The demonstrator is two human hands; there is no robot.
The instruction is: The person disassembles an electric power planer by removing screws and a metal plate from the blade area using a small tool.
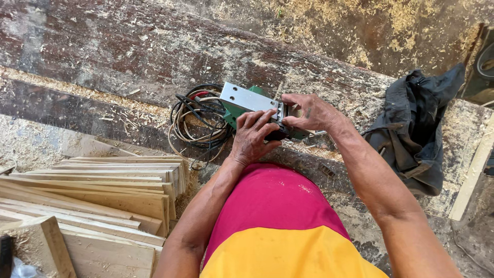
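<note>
A green electric hand planer (246, 101) lies upturned on a large dark timber (128, 56), its flat silver sole plate facing up. My left hand (252, 136) grips the planer's near side, fingers curled over the edge of the plate. At the planer's right end, my right hand (309, 112) pinches the part by the blade drum with thumb and fingers. What sits under the fingertips is hidden. A coil of black and pale cable (198, 121) lies just left of the planer.
A stack of pale planed boards (98, 201) sits at lower left. A crumpled dark cloth (419, 128) lies on the right. Sawdust covers the timber and the ground. A thin pale strip (471, 172) leans at the far right.
</note>
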